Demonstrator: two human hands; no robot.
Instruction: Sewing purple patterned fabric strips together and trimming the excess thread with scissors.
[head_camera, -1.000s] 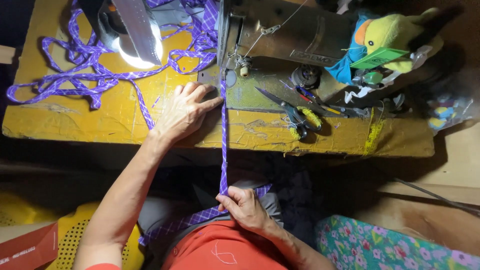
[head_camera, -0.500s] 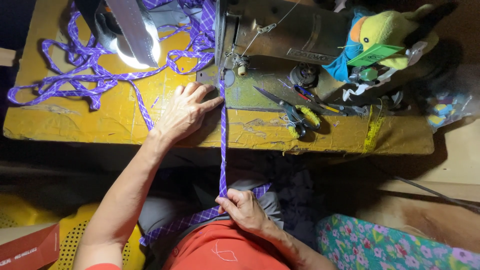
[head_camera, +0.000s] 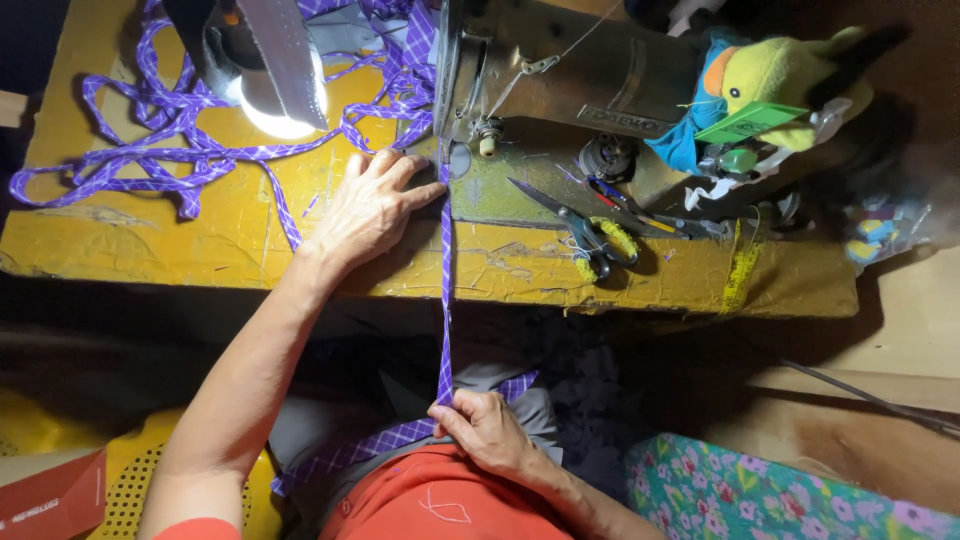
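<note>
A narrow purple checked fabric strip runs taut from the sewing machine down over the yellow table's front edge to my lap. My left hand lies flat on the table, fingers spread, fingertips beside the strip just in front of the machine's needle area. My right hand is low at my lap, pinching the strip's lower end between thumb and fingers. More of the strip lies across my lap to the left.
Sewn purple strip lies piled in loops on the yellow table at the left, by a bright lamp. Scissors with yellow-wrapped handles lie right of the strip. A plush toy sits on the machine's right. Floral cloth is at lower right.
Both hands keep their hold and place; the view has shifted only slightly. The strip stays taut between machine and right hand.
</note>
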